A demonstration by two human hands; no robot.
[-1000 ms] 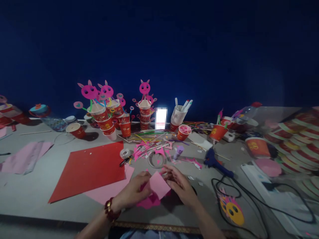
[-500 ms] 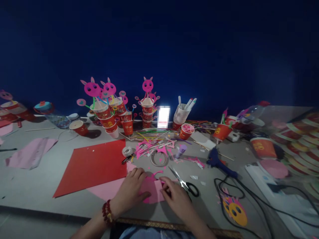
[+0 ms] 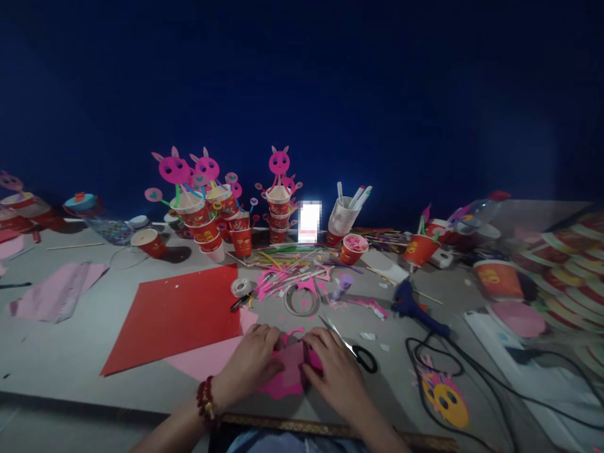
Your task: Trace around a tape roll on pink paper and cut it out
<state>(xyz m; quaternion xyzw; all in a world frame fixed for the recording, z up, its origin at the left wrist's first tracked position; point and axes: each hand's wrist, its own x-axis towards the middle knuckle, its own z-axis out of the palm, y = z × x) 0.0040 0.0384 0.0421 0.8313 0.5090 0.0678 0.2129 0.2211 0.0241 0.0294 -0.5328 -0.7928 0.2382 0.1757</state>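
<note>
**Both hands flat on pink paper at the counter's near edge**

While the grey counter [image 3: 70,352] stretches wide under dim blue light, a red sheet [image 3: 179,314] lies at 10 o'clock from the hands. Red paper cups [image 3: 207,229] topped with pink bunny faces stand at 11 o'clock, well apart. A blue glue gun [image 3: 415,309] rests at 2 o'clock. Scissors [image 3: 352,349] lie just beside the right hand [image 3: 333,371], at its 2 o'clock. That hand and the left hand [image 3: 250,365], fingers spread, press down on the pink paper [image 3: 289,372] between them.
</note>
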